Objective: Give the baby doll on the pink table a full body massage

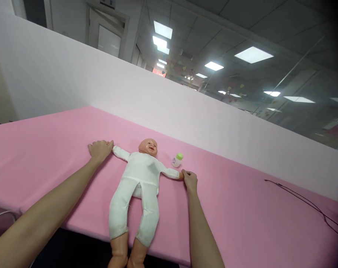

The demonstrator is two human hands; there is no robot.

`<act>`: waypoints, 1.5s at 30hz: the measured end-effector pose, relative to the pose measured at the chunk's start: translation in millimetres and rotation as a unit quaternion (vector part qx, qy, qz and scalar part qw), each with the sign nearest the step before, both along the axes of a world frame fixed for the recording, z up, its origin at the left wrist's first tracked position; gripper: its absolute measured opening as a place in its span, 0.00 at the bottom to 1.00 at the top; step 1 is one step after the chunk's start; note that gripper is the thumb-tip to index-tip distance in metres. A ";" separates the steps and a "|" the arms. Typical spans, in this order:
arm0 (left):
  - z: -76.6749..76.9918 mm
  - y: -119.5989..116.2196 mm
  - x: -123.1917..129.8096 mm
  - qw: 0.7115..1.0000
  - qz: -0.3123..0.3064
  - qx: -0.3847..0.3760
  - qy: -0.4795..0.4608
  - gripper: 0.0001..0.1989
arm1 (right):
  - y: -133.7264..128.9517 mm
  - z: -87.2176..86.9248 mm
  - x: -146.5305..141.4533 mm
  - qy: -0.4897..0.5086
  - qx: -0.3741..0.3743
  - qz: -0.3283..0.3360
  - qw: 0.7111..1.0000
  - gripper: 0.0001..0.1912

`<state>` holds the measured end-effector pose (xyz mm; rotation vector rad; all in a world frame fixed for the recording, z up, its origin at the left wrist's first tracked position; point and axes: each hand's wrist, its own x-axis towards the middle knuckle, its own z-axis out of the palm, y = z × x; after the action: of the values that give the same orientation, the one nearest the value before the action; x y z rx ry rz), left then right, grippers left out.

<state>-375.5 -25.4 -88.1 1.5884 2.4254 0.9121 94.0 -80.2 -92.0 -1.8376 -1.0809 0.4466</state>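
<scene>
A baby doll (142,169) in white cloth lies on its back on the pink table cover (230,201), head toward the wall. Its bare feet hang over the near edge and both arms are stretched out sideways. My left hand (100,150) is closed around the doll's hand on the left, which is mostly hidden by my fingers. On the other side, my right hand (190,180) pinches the doll's other hand between thumb and fingers. Close to the doll's head and my right hand stands a small white bottle with a green cap (177,160), tilted in this view.
A white partition wall (157,100) runs along the back of the table. Thin black cables (302,199) lie at the right side. A white cable (3,214) shows at the lower left, by the table's near edge.
</scene>
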 end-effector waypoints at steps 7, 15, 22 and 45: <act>-3.0 -1.6 -9.1 0.999 -0.025 -0.029 0.028 0.24 | -5.0 10.0 -5.0 -0.151 -0.094 -0.019 0.984 0.15; 24.9 -11.7 30.4 0.957 -0.142 0.250 0.039 0.25 | 7.1 54.9 -20.0 -0.223 -0.055 -0.017 0.973 0.23; 91.9 -46.9 154.8 0.813 -0.503 0.157 -0.247 0.16 | 26.9 86.7 -40.3 -0.266 -0.038 0.017 0.963 0.29; 87.6 14.5 268.7 0.533 -0.379 -0.162 -0.739 0.45 | 22.6 113.8 -55.8 -0.237 -0.024 0.144 0.960 0.24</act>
<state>-106.8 -10.8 -0.5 0.7470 0.5073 0.8466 38.2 -57.7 21.8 -1.8859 -1.6905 0.1981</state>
